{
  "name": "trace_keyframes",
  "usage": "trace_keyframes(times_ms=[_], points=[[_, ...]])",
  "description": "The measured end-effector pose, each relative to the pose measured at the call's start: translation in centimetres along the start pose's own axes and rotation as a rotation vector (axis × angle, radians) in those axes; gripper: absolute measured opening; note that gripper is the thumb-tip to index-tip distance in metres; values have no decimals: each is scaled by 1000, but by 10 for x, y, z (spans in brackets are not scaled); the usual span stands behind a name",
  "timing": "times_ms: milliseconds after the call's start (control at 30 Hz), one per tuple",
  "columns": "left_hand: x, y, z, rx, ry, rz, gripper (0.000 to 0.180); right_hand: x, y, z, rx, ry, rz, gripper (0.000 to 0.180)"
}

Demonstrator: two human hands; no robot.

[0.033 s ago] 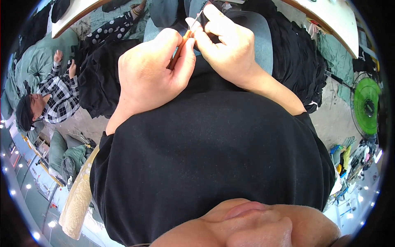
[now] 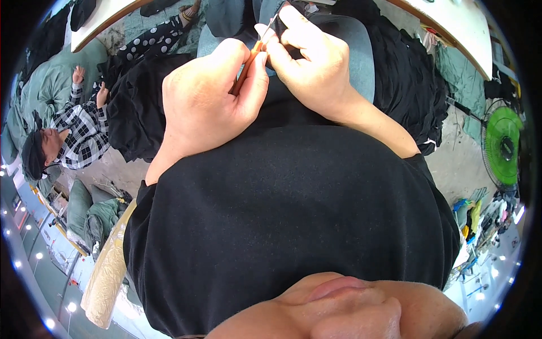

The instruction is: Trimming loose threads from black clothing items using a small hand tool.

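My left hand (image 2: 212, 93) is closed around a slim tool with an orange-brown handle (image 2: 247, 69) and a thin metal shaft (image 2: 269, 28) that points up and to the right. My right hand (image 2: 313, 62) is closed beside that shaft, thumb and fingers pinching dark cloth (image 2: 280, 25) close to the tip. The two hands nearly touch at the tool. How the tip meets the cloth is too small to make out. Blue-grey fabric (image 2: 358, 62) lies under and behind my hands, across my lap.
Black cloth heaps (image 2: 412, 85) lie to the right and more black cloth (image 2: 132, 113) to the left. White-topped tables (image 2: 451, 28) stand at the far side. A green fan (image 2: 502, 146) stands at right. At left, another person in a checked shirt (image 2: 84, 138) has both hands raised.
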State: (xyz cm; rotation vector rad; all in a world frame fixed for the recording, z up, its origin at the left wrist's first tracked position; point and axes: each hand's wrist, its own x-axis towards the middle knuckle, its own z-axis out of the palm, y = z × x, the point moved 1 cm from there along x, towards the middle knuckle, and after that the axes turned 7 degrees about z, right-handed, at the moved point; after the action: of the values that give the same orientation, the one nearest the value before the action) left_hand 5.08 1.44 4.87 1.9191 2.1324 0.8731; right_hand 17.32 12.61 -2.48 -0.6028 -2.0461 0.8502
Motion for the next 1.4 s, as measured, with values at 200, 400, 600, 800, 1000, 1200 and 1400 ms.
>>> trace_keyframes(times_ms=[200,400,600,800,1000,1200,1400], points=[[2,0,1,19,31,4,20,0,-3,-3,18,-18,48,36],[-2,0,5,-78,78,53,17,-3,-2,-1,47,-9,47,38],[1,1,7,-122,92,79,14,-4,-1,-1,24,-32,30,44],[3,2,8,-74,98,90,15,-4,-2,-2,-19,-17,-22,43],[10,0,8,-19,114,97,13,-4,1,-4,-41,-36,-71,29],[19,2,4,59,122,125,13,-4,6,-8,-55,11,-99,42],[26,9,-2,49,106,97,15,-1,5,-10,-17,56,-111,41]])
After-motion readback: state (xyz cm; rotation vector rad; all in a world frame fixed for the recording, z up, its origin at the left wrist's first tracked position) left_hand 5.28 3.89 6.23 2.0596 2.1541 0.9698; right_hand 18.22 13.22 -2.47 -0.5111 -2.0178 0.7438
